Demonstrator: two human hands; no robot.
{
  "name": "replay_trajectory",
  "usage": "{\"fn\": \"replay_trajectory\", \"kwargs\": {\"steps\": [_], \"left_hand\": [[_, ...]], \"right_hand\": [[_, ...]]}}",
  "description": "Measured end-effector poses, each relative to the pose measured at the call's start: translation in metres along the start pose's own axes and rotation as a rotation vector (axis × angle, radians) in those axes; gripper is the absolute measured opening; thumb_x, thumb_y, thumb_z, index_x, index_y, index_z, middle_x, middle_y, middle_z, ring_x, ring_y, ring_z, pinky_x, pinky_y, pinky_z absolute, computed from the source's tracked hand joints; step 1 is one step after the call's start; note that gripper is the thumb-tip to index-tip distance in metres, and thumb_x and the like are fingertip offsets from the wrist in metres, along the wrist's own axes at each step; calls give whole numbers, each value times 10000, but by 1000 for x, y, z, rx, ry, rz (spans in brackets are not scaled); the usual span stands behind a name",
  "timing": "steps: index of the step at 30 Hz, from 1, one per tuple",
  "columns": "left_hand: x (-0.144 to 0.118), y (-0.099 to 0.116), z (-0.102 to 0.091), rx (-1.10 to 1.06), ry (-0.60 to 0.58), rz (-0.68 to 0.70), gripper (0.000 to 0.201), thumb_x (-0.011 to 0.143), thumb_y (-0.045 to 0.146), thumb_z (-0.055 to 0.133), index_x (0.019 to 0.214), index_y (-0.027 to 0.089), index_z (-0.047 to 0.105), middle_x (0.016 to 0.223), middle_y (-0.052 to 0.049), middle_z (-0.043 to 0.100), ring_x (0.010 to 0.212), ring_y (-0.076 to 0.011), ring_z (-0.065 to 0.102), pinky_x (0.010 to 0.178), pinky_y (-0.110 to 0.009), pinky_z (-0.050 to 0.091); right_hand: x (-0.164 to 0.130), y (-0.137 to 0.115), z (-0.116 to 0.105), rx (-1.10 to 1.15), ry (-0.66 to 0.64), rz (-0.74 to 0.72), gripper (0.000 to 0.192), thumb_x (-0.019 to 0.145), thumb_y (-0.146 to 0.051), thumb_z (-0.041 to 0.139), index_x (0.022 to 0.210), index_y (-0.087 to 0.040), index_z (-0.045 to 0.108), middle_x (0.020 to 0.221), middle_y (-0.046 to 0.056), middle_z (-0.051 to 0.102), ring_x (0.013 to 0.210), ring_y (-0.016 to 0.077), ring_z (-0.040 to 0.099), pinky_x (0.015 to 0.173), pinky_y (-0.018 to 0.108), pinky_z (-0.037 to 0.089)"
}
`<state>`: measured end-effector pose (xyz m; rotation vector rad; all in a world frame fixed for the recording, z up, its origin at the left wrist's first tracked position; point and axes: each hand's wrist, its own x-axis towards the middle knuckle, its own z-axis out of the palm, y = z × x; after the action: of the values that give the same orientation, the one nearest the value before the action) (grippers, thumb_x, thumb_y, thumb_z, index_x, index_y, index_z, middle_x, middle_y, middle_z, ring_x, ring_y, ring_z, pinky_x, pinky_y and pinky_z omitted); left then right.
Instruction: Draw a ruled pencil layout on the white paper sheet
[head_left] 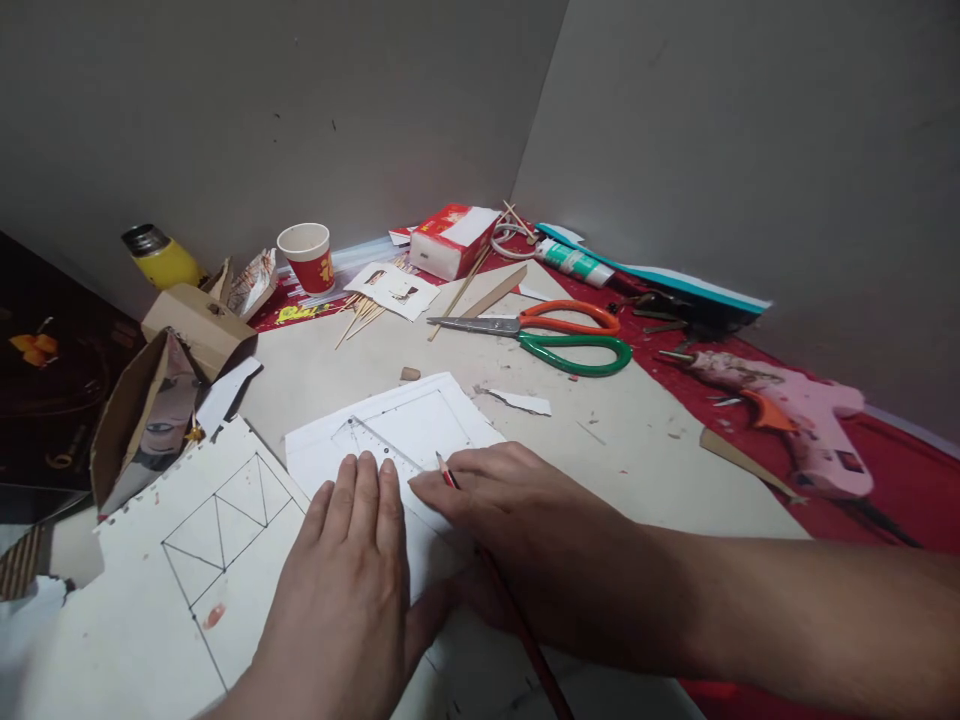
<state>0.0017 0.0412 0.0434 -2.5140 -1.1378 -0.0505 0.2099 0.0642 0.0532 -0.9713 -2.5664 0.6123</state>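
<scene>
Pencil [523, 625] sits clamped in fingers of right hand [525, 520], sharpened tip over line-marked white paper [411, 412], left hand [349, 565] flat on it, fingers extended, thumb apart.

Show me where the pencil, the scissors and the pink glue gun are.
Pencil [523, 637]: head view, on its dark red shaft.
Scissors [510, 326]: head view, on the metal just ahead of the handles.
Glue gun [816, 412]: head view, on its pink body, beside the orange trigger.
</scene>
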Motion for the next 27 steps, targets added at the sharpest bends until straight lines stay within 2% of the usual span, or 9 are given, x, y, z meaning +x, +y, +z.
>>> {"fn": "replay_trajectory", "kwargs": {"steps": [5, 8, 12, 15, 18, 27], "left_hand": [[-1, 1, -7, 36, 23, 23, 782, 779, 582, 670, 1195, -81, 670, 1216, -358, 670, 1103, -468, 694, 812, -495, 653], [-5, -1, -6, 39, 35, 65, 785, 819, 609, 613, 1187, -82, 667, 1215, -351, 675, 1078, -458, 708, 771, -471, 665], [-13, -3, -1, 46, 3, 102, 834, 909, 649, 492, 1257, -101, 601, 1287, -361, 635, 1155, -465, 669, 821, -488, 654], [-16, -4, 1, 36, -22, 104, 859, 945, 674, 430, 1296, -99, 561, 1309, -364, 623, 1190, -461, 652, 852, -490, 644], [-16, -4, 1, 31, -35, 106, 863, 954, 667, 418, 1340, -98, 516, 1351, -368, 593, 1228, -461, 627, 871, -498, 634], [-7, -4, -3, 16, -41, 120, 923, 893, 696, 508, 1329, -118, 510, 1325, -392, 595, 1212, -485, 628, 852, -504, 639]], "right_hand": [[-10, 6, 6, 30, 52, -48, 490, 871, -138, 590, 1350, -72, 511, 1117, 138, 686, 994, 268, 586, 887, 447, 489], [-19, 11, 12, -28, 124, -79, 491, 870, -115, 560, 1355, -55, 519, 1151, 155, 703, 1050, 287, 605, 911, 452, 499], [-33, 15, 22, -134, 207, -117, 455, 906, -186, 571, 1344, -63, 553, 1250, 186, 710, 1167, 330, 614, 986, 487, 483], [-40, 15, 24, -125, 168, -134, 452, 943, -260, 584, 1370, -115, 547, 1333, 155, 691, 1216, 308, 609, 1037, 480, 457], [-42, 14, 24, -93, 165, -153, 442, 949, -262, 582, 1372, -135, 548, 1332, 139, 696, 1237, 282, 606, 1074, 476, 431], [-44, 14, 26, -112, 174, -146, 471, 904, -150, 574, 1375, -133, 564, 1310, 160, 705, 1222, 291, 630, 1060, 508, 454]]}}
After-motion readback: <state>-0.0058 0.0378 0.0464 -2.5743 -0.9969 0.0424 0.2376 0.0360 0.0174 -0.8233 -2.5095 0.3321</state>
